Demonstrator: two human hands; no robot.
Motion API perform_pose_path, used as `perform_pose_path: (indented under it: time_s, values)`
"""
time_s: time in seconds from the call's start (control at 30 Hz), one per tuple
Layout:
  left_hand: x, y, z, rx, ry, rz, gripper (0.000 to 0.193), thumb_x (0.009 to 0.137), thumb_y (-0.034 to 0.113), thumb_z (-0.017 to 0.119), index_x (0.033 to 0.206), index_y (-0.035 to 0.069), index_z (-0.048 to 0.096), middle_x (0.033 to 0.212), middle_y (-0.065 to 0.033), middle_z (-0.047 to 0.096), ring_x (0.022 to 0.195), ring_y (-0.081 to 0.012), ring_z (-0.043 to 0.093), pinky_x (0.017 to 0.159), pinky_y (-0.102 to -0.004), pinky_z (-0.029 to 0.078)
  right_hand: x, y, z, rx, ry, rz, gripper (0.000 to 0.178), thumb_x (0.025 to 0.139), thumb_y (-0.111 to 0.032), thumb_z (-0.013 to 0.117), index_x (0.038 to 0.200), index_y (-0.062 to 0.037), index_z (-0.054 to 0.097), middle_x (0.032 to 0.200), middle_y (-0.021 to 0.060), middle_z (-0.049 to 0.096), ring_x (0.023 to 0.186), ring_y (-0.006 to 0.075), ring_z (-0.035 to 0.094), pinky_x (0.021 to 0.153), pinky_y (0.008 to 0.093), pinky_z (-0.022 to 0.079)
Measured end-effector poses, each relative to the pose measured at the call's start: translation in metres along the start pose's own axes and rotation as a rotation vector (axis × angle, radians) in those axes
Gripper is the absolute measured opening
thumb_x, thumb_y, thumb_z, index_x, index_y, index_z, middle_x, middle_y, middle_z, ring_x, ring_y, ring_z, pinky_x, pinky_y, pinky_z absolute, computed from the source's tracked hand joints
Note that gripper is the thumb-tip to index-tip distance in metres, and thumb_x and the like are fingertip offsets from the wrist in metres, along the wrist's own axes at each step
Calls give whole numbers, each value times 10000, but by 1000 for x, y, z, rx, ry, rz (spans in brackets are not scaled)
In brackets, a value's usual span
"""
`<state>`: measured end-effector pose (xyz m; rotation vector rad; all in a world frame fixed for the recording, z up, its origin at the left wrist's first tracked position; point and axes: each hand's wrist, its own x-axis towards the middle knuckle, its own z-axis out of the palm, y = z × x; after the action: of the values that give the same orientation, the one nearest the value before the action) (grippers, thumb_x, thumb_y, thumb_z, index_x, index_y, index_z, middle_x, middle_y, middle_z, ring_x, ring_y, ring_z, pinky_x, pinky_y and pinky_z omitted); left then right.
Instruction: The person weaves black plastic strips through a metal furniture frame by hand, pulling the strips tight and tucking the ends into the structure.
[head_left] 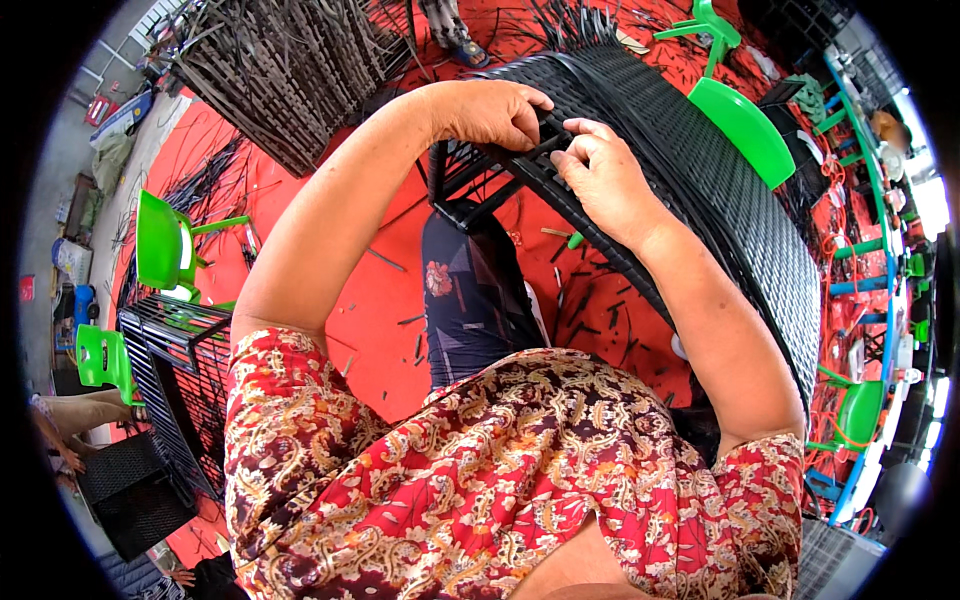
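Though left hand (497,113) and right hand (608,185) touch the frame (588,222), I can't tell if they pinch; scraps (386,261) dot the red floor (365,315), green chair (157,240) left.

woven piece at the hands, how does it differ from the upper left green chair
The woven piece is black; the chair bright green. The woven piece looks ridged; the chair looks smooth. Left hand and right hand are at the woven piece, not the chair.

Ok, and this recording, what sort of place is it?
Probably a workshop where woven furniture or similar pieces are made by hand: there's a large black woven piece, loose black strips in a tangle, and cut scraps littering the red floor.
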<state>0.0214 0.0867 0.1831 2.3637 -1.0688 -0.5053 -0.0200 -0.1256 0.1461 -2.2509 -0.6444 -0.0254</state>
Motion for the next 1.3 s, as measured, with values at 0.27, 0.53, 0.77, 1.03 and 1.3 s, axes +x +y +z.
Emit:
perform_pose_path:
  time_s: [0.27,0.53,0.77,1.03,1.3]
  values:
    - [-23,13,3,-253,401,-51,96,741,86,609,733,1,652,1302,-117,493,1160,-207,480,993,-310,342,12,-9,-10,40,174,-230,165,800,-191,652,832,-31,675,1112,242,581,1110,359,533,959,426,408]
    - [-42,-7,-17,-314,381,-144,155,824,155,633,819,4,668,1320,-114,485,1200,-201,445,990,-300,338,47,-23,11,90,-42,-170,269,796,-304,613,789,-57,717,1001,155,658,1109,302,543,920,361,425]
    - [-28,-21,-2,217,310,-235,197,815,208,615,935,84,708,1404,-205,399,1291,-287,386,1061,-362,280,41,-13,14,224,-120,-81,290,772,-256,540,673,-15,665,911,156,669,1137,277,519,945,356,406]
    - [-29,-25,-11,-130,108,-151,175,848,204,618,894,61,708,1293,-144,524,1365,-253,264,1050,-358,260,37,-16,16,168,-60,-96,228,788,-231,638,717,-15,662,1076,196,607,1102,310,534,939,379,409]
    - [-35,-11,-8,66,343,-16,98,770,98,624,776,17,680,1265,-134,513,1253,-255,407,1019,-351,323,36,-19,20,136,111,-206,195,788,-209,689,772,-18,655,1057,190,609,1030,319,570,896,394,436]
